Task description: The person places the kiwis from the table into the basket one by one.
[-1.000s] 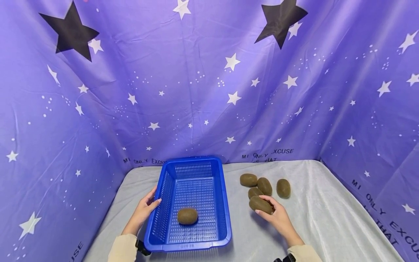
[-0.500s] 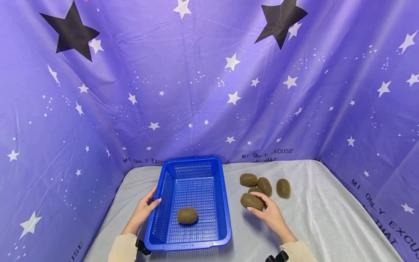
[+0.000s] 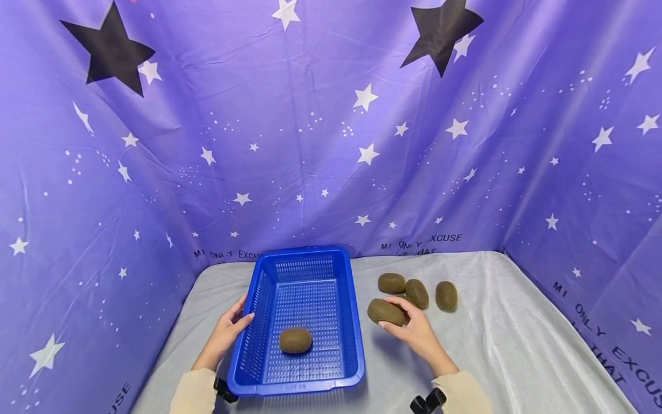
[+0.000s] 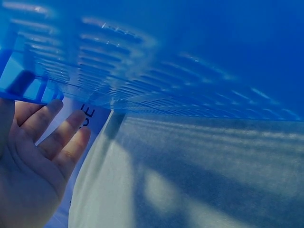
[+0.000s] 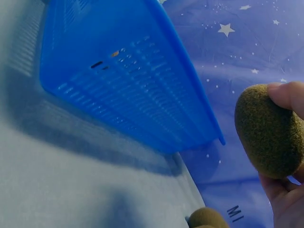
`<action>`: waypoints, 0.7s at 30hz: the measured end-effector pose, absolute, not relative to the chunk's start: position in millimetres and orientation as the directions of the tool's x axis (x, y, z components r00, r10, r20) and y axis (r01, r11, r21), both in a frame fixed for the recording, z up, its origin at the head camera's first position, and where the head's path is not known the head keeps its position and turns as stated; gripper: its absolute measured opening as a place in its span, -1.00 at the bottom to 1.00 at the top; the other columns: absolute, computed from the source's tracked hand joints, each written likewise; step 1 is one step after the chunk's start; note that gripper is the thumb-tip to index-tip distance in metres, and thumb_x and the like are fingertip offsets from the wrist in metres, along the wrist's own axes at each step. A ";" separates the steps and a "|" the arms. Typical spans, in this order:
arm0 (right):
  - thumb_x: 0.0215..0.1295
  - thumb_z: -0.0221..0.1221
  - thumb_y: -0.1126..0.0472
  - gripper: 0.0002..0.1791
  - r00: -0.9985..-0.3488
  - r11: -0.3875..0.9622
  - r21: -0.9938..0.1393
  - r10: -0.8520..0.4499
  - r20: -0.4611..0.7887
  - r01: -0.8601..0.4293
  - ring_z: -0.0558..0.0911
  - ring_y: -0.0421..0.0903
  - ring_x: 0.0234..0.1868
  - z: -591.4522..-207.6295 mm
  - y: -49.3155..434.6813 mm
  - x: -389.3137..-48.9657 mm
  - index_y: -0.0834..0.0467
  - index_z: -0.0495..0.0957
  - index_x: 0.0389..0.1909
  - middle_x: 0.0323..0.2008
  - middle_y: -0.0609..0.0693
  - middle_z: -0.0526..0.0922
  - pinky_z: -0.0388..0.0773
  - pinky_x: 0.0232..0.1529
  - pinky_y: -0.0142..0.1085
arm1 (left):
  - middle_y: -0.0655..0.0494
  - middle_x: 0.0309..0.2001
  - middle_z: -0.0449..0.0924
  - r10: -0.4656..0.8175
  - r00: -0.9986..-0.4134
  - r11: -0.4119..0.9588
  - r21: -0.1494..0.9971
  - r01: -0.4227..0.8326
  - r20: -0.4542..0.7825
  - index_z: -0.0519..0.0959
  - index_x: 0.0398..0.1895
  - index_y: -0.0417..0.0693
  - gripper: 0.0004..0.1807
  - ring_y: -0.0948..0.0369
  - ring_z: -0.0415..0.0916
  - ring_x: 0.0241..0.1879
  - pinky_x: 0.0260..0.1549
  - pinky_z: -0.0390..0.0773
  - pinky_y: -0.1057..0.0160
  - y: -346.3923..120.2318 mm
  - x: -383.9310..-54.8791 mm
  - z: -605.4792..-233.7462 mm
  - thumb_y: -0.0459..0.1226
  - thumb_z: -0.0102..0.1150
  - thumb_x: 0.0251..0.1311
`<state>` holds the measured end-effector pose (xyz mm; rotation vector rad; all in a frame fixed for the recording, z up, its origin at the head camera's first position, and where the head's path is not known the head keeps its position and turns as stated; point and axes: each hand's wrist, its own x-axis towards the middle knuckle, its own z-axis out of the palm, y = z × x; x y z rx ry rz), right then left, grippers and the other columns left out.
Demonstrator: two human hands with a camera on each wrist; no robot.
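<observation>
A brown, fuzzy kiwi point(image 3: 384, 311) is held between the thumb and fingers of my right hand point(image 3: 418, 333), just right of the blue plastic basket point(image 3: 358, 328). In the right wrist view the held kiwi point(image 5: 267, 130) shows clear of the cloth, beside the basket's slotted outer wall point(image 5: 128, 85). My left hand point(image 3: 224, 333) grips the basket's left rim, thumb over the edge and fingers outside; the left wrist view shows those fingers point(image 4: 66, 147) under the rim. One kiwi point(image 3: 295, 340) lies on its side inside the basket, towards the near end.
On the grey cloth point(image 3: 481, 356), right of the basket, lie a kiwi point(image 3: 391, 282) at the back, another kiwi point(image 3: 416, 294) against it, and a separate kiwi point(image 3: 446, 296). One more is mostly hidden behind my right hand. A purple star-patterned curtain point(image 3: 310, 144) encloses the table.
My right hand has carried its kiwi leftward, towards the basket and away from the loose kiwis. The left hand, the basket and the kiwi inside have stayed put.
</observation>
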<state>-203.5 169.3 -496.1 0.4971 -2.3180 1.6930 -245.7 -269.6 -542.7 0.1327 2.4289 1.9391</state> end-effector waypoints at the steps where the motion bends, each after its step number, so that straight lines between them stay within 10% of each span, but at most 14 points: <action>1: -0.03 0.38 0.37 -0.45 -0.917 0.270 -0.876 -0.141 0.374 -0.399 0.54 -0.19 -0.12 -495.3 167.6 -204.2 0.32 0.50 0.06 -0.01 0.21 0.57 0.47 -0.13 -0.44 | -0.28 0.34 0.20 0.087 -0.996 0.225 0.973 0.051 0.032 0.05 0.45 -0.15 -0.28 -0.14 0.26 0.24 -0.05 0.50 0.26 -269.6 -246.1 -542.7 -0.30 0.09 0.28; 21: 0.00 0.35 0.37 -0.48 -0.900 0.249 -0.874 -0.245 0.361 -0.418 0.55 -0.14 -0.08 -476.3 134.8 -200.7 0.36 0.49 0.05 -0.06 0.18 0.61 0.46 -0.04 -0.39 | -0.31 0.32 0.22 0.078 -0.996 0.246 0.967 0.062 0.044 0.07 0.44 -0.20 -0.29 -0.03 0.35 0.18 -0.08 0.53 0.23 -269.0 -245.4 -542.0 -0.30 0.10 0.27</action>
